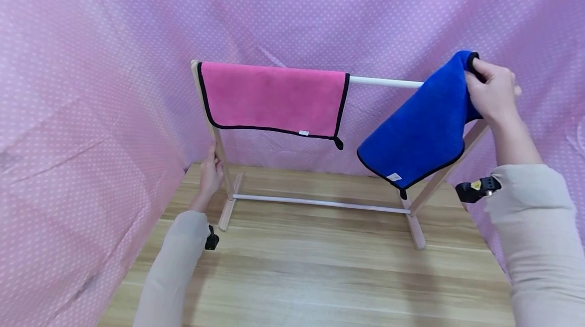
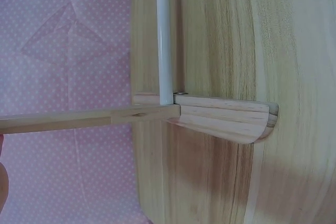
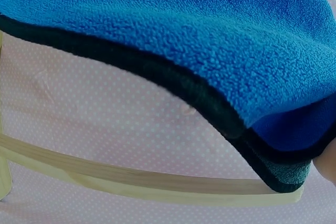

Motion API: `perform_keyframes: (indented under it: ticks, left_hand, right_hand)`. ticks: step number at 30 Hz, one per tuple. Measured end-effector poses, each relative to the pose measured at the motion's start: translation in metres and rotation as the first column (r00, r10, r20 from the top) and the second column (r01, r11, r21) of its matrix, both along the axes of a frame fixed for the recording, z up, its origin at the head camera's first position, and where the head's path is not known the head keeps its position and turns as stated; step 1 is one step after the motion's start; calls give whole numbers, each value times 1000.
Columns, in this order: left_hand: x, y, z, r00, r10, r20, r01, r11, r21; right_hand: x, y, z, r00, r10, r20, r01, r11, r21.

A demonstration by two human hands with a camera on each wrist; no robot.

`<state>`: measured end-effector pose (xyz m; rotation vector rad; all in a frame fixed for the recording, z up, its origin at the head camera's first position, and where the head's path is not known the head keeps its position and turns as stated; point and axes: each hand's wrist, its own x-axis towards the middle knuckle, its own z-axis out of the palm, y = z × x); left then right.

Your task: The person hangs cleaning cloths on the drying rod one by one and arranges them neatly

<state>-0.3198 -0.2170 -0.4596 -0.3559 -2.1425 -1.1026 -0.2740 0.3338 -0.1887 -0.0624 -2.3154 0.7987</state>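
A wooden towel rack (image 1: 321, 203) with white rods stands on the table. My left hand (image 1: 211, 173) grips its left post; in the left wrist view only a bit of that hand shows, beside the post (image 2: 89, 120). A pink towel (image 1: 274, 98) with black edging hangs over the left part of the top rod. My right hand (image 1: 494, 91) pinches the upper edge of a blue towel (image 1: 425, 124) at the rack's right end. The blue towel hangs askew, a corner pointing down, and hides the right end of the rod. Its black-edged fold (image 3: 210, 103) fills much of the right wrist view.
The wood-grain table (image 1: 311, 266) extends in front of the rack. Pink dotted cloth (image 1: 320, 12) hangs behind and along the sides. A stretch of white top rod (image 1: 386, 82) shows between the towels. The rack's feet (image 1: 415, 230) rest on the table.
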Motion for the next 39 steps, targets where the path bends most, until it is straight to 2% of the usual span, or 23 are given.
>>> perform_keyframes:
  ticks: [4, 7, 10, 12, 15, 17, 19, 21, 23, 25, 28, 30, 32, 34, 36, 39]
  left_hand:
    - [2, 10, 4, 1000, 1, 0, -1, 999, 49]
    - [8, 28, 11, 999, 45, 22, -48, 991, 129]
    - [19, 55, 19, 994, 90, 68, -104, 964, 245]
    - [30, 74, 22, 990, 97, 104, -125, 944, 304]
    - [48, 105, 20, 992, 28, 122, -74, 919, 388]
    - [57, 126, 14, 990, -59, 131, -3, 905, 424]
    - [64, 149, 9, 974, -183, 132, 102, 880, 464]
    - [69, 172, 8, 941, -301, 152, 196, 855, 481]
    - [74, 193, 11, 893, -413, 181, 286, 829, 480]
    - [79, 212, 16, 825, -517, 228, 366, 796, 483]
    - [81, 236, 25, 725, -622, 296, 449, 753, 482]
    - [79, 248, 28, 667, -667, 331, 483, 726, 490]
    - [77, 259, 31, 619, -702, 352, 504, 698, 508]
    - [73, 268, 34, 581, -730, 360, 515, 673, 532]
    - [69, 277, 37, 554, -754, 352, 522, 644, 559]
    - [63, 289, 42, 528, -786, 323, 529, 602, 598]
  right_hand:
    - [1, 3, 2, 1000, -6, 0, 6, 1000, -15]
    - [3, 4, 3, 1000, -17, 1, 17, 1000, -21]
    - [4, 5, 5, 1000, -23, -6, 22, 1000, -19]
    - [4, 4, 6, 1000, -21, -12, 21, 1000, -15]
    - [1, -1, 5, 1000, -3, -19, 3, 1000, -8]
    - [-2, -5, 3, 999, 19, -31, -19, 1000, -11]
    - [-3, -8, 1, 999, 33, -41, -33, 999, -12]
    - [-3, -8, -1, 999, 30, -42, -31, 999, -15]
    - [-2, -8, -2, 999, 14, -35, -14, 1000, -11]
    - [-1, -7, -3, 1000, -8, -17, 8, 1000, -3]
    - [1, -7, -4, 1000, -12, -8, 12, 1000, -2]
    - [1, -7, -4, 1000, -4, -15, 4, 1000, -4]
    - [2, -6, -4, 999, 14, -29, -14, 1000, -16]
    - [2, -6, -4, 999, 16, -35, -17, 1000, -18]
    - [3, -5, -4, 999, 13, -35, -14, 1000, -18]
    - [3, -3, -4, 999, -2, -32, 2, 1000, -10]
